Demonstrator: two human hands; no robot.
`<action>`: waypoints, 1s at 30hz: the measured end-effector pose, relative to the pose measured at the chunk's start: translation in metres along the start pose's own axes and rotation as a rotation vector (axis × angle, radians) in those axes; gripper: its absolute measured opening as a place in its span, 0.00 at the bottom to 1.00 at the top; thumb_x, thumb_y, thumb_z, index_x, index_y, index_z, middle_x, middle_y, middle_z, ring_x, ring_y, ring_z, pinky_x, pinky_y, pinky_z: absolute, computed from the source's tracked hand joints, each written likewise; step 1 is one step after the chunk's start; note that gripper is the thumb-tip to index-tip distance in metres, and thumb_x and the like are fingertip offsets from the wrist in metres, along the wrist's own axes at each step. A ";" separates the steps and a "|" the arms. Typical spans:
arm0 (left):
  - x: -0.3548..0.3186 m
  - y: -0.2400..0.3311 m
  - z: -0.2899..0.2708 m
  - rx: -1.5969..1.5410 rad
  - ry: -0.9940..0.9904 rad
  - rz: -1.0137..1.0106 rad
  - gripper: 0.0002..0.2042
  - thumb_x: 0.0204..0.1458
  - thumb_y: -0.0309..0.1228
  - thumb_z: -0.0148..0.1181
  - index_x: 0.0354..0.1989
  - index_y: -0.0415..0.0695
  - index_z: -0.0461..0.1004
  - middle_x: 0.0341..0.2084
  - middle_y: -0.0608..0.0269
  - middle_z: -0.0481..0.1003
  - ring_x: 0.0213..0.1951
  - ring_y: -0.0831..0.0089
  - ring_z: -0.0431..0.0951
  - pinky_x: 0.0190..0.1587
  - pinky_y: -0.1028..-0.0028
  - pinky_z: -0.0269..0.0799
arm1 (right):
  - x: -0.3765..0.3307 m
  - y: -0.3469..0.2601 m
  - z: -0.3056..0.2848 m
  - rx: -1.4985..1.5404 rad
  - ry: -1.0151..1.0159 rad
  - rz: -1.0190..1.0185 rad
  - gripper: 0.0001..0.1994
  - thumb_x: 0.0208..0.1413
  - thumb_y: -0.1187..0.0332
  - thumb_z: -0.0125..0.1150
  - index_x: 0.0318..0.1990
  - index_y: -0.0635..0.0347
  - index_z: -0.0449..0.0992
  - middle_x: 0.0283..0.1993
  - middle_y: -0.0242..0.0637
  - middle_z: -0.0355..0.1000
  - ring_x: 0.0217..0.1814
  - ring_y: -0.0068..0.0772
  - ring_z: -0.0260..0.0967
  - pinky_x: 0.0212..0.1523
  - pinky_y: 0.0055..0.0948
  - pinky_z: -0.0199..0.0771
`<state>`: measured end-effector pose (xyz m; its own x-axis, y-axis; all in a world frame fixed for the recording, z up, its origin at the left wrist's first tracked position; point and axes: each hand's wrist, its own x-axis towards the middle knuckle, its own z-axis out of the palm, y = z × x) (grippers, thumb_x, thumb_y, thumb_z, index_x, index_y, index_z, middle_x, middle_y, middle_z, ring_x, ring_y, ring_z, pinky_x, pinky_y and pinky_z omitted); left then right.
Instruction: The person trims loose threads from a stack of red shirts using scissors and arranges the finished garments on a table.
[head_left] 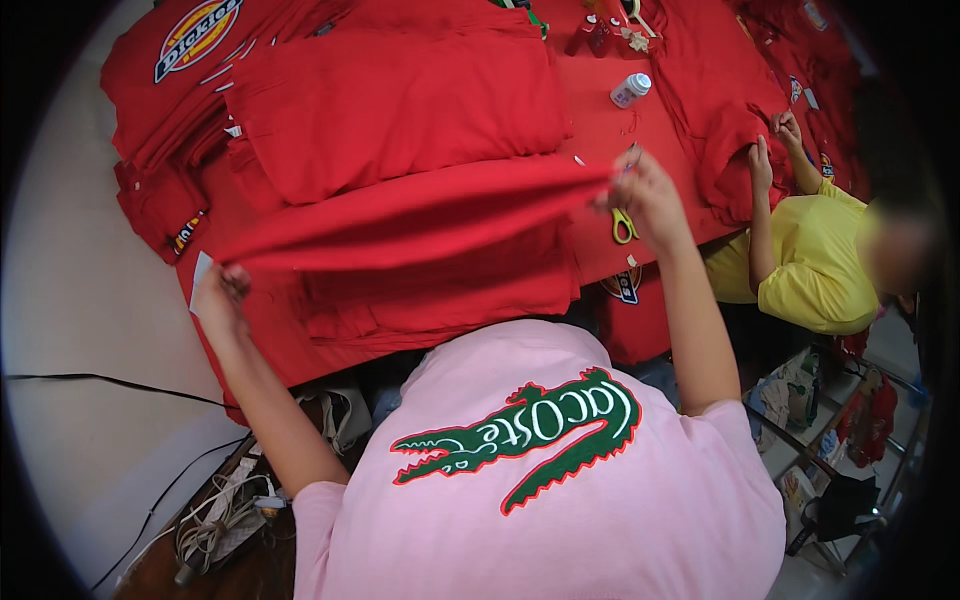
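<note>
A red garment (420,215) is stretched between my two hands, sagging in a long fold above a pile of red garments (440,300). My left hand (222,292) grips its left end, close to a white paper tag (200,280). Gripping the other end, higher up, is my right hand (648,198); a small dark tip shows by its fingers, too small to name. Beside that hand lie scissors with yellow handles (624,227), partly hidden. Directly beyond the stretched cloth sits a thick folded stack of red garments (400,100).
More red garments with a printed emblem (200,40) are heaped at the far left. A white bottle (631,90) stands on the red table surface (590,85). At right, a co-worker in yellow (815,260) handles red cloth (720,150). Tangled cables (215,535) lie at lower left.
</note>
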<state>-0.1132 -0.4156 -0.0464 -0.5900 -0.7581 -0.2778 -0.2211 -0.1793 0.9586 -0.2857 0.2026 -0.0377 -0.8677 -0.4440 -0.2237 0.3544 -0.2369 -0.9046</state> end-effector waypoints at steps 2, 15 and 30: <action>0.041 0.053 0.042 -0.158 -0.150 0.073 0.12 0.69 0.35 0.47 0.46 0.39 0.73 0.40 0.49 0.82 0.45 0.55 0.83 0.56 0.56 0.75 | 0.060 -0.034 0.010 0.088 0.054 -0.174 0.05 0.67 0.71 0.58 0.48 0.58 0.71 0.48 0.37 0.77 0.50 0.40 0.81 0.51 0.41 0.82; 0.135 -0.036 0.244 1.143 -0.128 1.008 0.46 0.61 0.65 0.52 0.81 0.51 0.46 0.76 0.50 0.53 0.76 0.52 0.53 0.74 0.43 0.44 | 0.197 0.076 0.035 -1.438 0.340 -0.614 0.21 0.70 0.64 0.56 0.67 0.56 0.65 0.71 0.52 0.64 0.75 0.51 0.62 0.71 0.46 0.66; -0.201 -0.142 0.198 0.806 -0.872 0.954 0.24 0.56 0.31 0.64 0.63 0.45 0.75 0.68 0.52 0.68 0.71 0.55 0.65 0.73 0.53 0.58 | -0.029 0.106 0.041 -1.078 0.089 -0.387 0.05 0.58 0.75 0.68 0.42 0.62 0.82 0.48 0.44 0.76 0.51 0.43 0.77 0.51 0.34 0.77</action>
<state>-0.1176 -0.1136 -0.1394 -0.9491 0.2574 0.1813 0.3145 0.7459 0.5872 -0.2091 0.1549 -0.1128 -0.8901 -0.4302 0.1506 -0.3867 0.5377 -0.7492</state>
